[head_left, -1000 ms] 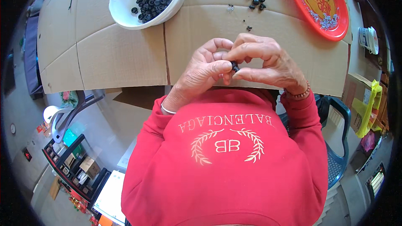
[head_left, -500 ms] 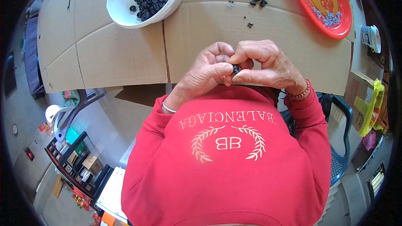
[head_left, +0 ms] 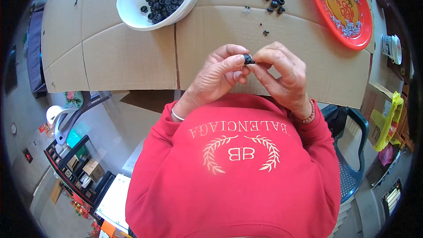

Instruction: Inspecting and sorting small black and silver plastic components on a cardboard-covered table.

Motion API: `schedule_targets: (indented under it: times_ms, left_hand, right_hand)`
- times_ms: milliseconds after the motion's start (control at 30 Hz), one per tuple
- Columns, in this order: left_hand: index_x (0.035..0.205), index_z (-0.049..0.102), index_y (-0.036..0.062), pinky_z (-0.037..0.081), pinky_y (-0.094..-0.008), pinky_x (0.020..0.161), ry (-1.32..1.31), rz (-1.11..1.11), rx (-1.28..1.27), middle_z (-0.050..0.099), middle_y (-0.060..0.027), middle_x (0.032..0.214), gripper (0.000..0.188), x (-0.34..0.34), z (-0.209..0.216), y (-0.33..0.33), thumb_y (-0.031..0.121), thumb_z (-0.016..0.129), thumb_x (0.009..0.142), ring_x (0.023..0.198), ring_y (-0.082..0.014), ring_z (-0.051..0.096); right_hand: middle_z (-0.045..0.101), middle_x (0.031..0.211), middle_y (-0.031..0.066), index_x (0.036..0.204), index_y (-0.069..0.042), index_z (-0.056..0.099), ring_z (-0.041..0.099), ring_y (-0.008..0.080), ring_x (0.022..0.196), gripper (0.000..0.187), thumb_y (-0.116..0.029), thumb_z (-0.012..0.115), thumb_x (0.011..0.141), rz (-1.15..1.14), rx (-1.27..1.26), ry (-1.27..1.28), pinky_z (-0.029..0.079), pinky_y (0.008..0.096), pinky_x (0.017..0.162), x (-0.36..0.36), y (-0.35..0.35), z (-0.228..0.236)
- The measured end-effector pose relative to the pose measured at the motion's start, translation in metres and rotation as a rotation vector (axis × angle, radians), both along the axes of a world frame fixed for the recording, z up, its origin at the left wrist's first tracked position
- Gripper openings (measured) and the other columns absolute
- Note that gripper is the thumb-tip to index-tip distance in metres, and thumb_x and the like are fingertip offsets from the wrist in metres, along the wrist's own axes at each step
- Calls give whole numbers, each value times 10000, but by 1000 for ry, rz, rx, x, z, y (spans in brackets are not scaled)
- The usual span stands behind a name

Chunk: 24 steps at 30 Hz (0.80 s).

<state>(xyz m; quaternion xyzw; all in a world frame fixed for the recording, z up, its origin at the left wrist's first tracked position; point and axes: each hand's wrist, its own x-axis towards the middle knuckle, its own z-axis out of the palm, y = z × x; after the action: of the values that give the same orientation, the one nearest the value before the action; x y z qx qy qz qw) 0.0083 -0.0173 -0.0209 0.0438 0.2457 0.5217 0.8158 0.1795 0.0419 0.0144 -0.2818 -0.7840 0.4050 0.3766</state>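
Note:
Between my two hands, over the near part of the cardboard-covered table, is a small round black part. My left hand pinches it between thumb and forefinger. The thumb and forefinger of my right hand close on its right side; whether they also hold some tiny piece is hidden. Just beyond my hands lies a tiny dark piece. Farther back is a loose cluster of small black parts, with a few tiny clear bits beside it.
A white bowl with many black parts stands at the back left. The red oval tray at the back right carries small silvery bits. A dark plastic chair is at the right, below the table edge. At lower left stands a black shelf.
My right hand has turned and its fingers now meet the black part from the right. The black part has risen slightly and shows more. The whole view has shifted a little.

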Motion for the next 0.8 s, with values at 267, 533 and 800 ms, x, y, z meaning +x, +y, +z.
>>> schedule_targets:
  times_ms: [267,533,800]
  left_hand:
    - [1042,574,42,527,-213,626,66,-29,39,635,-65,943,146,-8,5,1,59,588,898,803,-121,632]
    - [1039,574,37,524,-221,631,93,-8,48,639,-72,949,159,-4,5,-1,62,608,886,817,-131,638]
    - [1043,576,35,521,-226,648,56,39,68,634,-76,965,157,-4,7,-3,69,602,892,827,-127,628]
  right_hand:
    - [605,762,92,862,8,605,584,162,647,182,97,682,722,-83,-63,-36,469,252,573,-3,-8,7]
    - [604,778,91,867,11,606,593,160,669,176,94,680,730,-131,-20,-41,474,258,588,-5,-12,9]
    - [602,846,64,905,4,598,562,137,757,211,113,667,739,-74,-203,27,443,242,639,0,-14,15]
